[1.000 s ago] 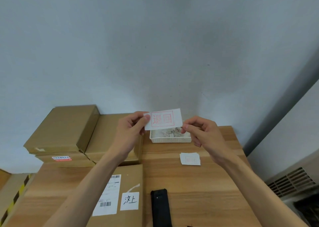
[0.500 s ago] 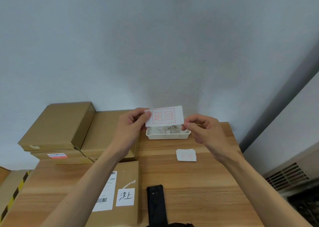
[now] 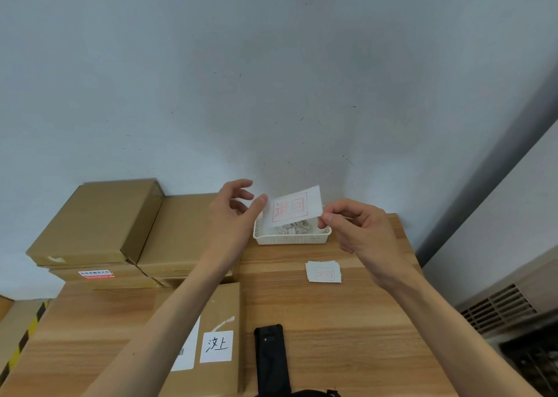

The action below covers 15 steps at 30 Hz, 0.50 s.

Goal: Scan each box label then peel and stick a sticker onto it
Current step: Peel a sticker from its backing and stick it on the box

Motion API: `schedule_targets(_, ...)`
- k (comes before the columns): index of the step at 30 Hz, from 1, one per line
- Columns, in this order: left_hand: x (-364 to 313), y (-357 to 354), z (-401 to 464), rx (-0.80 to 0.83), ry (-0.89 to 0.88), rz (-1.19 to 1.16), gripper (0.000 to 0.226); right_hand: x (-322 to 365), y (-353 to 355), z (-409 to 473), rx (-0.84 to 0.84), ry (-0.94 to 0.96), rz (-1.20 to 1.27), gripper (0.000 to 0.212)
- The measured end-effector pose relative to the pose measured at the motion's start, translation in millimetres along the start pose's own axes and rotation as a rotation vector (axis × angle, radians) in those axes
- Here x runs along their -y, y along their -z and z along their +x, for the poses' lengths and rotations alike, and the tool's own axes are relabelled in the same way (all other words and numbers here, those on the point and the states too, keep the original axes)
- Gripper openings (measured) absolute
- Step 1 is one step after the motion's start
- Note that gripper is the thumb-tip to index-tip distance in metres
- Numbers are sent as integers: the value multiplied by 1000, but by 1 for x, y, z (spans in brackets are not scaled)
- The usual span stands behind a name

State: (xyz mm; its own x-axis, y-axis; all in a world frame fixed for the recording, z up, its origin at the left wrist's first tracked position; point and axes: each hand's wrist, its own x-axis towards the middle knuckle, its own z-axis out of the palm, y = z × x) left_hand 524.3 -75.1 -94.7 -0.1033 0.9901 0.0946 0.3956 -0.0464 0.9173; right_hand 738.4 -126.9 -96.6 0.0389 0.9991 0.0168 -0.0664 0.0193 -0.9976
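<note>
Wooden table (image 3: 347, 321), right hand (image 3: 359, 230) pinching sticker (image 3: 294, 206) above basket (image 3: 291, 238)

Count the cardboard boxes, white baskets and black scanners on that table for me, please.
Boxes: 5, namely the near box, the top-left box, the one under it, and a rear pair.
Basket: 1
Scanner: 1
Total: 7

Sticker (image 3: 291, 208) — 退回 (red); label (image 3: 216, 346) — 沈上.
</note>
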Motion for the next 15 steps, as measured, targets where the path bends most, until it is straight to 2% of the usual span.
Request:
schedule_targets(2, -4, 0, -4, -71, -189, 101, 23, -1, -2, 0, -3, 13, -8, 16)
schedule_targets(3, -7, 0, -7, -49, -298, 132, 17, -2, -2, 0, -4, 19, -14, 17)
schedule_targets(5, -13, -2, -13, 91, -495, 191, 5, -4, -4, 0, 0, 32, -34, 17)
schedule_targets(7, -17, -4, -17, 198, -620, 232, 4, -2, -6, -1, 10, 52, -67, 14)
schedule_targets(10, -19, -10, -20, 202, -686, 217, 5, 1, -8, -3, 18, 96, -90, 10)
schedule_targets(15, -17, -10, -19, 206, -658, 196, 7, 2, -10, -5, 45, 145, -138, 11)
